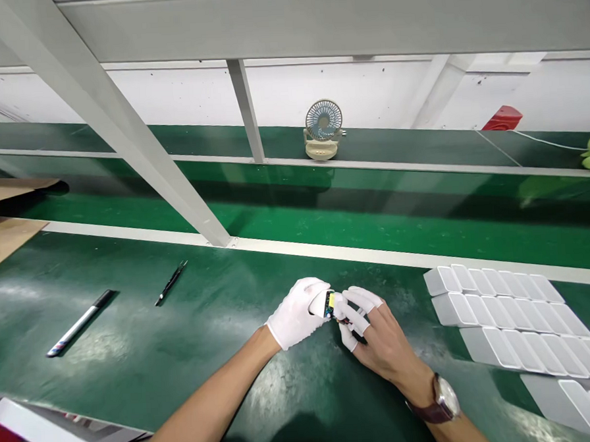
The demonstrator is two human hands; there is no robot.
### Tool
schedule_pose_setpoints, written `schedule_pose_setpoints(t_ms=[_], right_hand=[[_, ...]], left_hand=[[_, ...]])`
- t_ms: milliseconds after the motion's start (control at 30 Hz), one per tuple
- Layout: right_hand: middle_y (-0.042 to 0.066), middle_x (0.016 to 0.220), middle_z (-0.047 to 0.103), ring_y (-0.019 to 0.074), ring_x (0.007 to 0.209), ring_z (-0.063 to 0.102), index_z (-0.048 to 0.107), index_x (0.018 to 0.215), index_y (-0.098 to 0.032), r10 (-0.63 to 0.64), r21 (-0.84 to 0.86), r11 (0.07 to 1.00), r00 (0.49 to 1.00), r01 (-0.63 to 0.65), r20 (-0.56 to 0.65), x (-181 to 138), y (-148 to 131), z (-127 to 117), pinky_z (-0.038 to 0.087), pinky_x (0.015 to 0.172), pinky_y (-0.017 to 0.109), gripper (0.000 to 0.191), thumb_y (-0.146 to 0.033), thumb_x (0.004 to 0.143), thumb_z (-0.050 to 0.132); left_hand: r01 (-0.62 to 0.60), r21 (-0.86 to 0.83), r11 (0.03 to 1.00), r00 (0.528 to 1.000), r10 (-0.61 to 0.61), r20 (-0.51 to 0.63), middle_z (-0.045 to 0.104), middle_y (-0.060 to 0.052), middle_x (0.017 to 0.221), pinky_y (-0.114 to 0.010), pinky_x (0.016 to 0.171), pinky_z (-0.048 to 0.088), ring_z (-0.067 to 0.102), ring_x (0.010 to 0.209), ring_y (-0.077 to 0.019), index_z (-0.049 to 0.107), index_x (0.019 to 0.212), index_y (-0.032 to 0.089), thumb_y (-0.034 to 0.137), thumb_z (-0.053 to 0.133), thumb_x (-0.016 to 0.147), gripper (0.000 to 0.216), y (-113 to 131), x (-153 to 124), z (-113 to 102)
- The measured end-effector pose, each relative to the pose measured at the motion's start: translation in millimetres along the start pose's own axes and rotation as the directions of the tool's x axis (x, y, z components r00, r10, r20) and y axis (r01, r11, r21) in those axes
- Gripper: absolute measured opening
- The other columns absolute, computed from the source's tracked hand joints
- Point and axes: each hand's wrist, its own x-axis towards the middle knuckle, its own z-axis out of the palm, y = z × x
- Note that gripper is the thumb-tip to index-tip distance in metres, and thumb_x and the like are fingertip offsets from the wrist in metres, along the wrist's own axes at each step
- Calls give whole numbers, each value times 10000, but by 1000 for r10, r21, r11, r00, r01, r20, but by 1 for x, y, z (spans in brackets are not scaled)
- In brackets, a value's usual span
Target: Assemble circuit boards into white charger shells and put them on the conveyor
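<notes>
In a white glove, my left hand (298,315) is closed around a small white plastic housing (318,305). A small circuit board (330,304) with a yellow component sticks out of the housing's right side. White finger covers sit on the fingertips of my right hand (374,325), which is closed at the board's right end. Its fingers hide part of the board and some small dark parts there. Both hands are close together above the green table (194,371).
Rows of white plastic cases (517,315) stand at the right. A marker pen (80,323) and black tweezers (171,283) lie at the left. Beyond the green conveyor belt (299,211) stands a small fan (324,128). A slanted metal post (137,140) rises from the table's back edge.
</notes>
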Motion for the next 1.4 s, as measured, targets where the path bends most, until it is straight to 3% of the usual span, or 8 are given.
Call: schedule_pose_setpoints(t_ms=[733, 1067, 1400], right_hand=[[163, 1271, 579, 335, 1291, 488, 465, 1399, -170, -17, 11, 1000, 1000, 17, -12, 6, -2, -3, 502, 1024, 571, 584, -68, 849, 634], [173, 1267, 570, 343, 1288, 471, 465, 1388, -144, -18, 22, 1000, 1000, 18, -9, 5, 0, 1, 495, 1011, 576, 562, -77, 858, 638], [166, 1312, 550, 334, 1336, 423, 403, 1450, -160, -6, 67, 998, 1000, 6, -4, 0, 2, 11, 462, 1045, 563, 630, -87, 873, 643]], left_hand=[[-6, -7, 1000, 1000, 6, 7, 568, -96, 1225, -440, 1027, 510, 554, 1166, -247, 518, 1258, 235, 164, 781, 746, 581, -1, 2, 0], [-6, 39, 999, 1000, 6, 7, 579, -101, 1223, -423, 1015, 511, 563, 1154, -243, 538, 1234, 220, 246, 773, 785, 507, 4, 6, -2], [-38, 24, 999, 999, 38, -13, 568, -119, 1235, -421, 1028, 505, 549, 1179, -241, 520, 1287, 195, 258, 765, 787, 560, 0, 1, 2]])
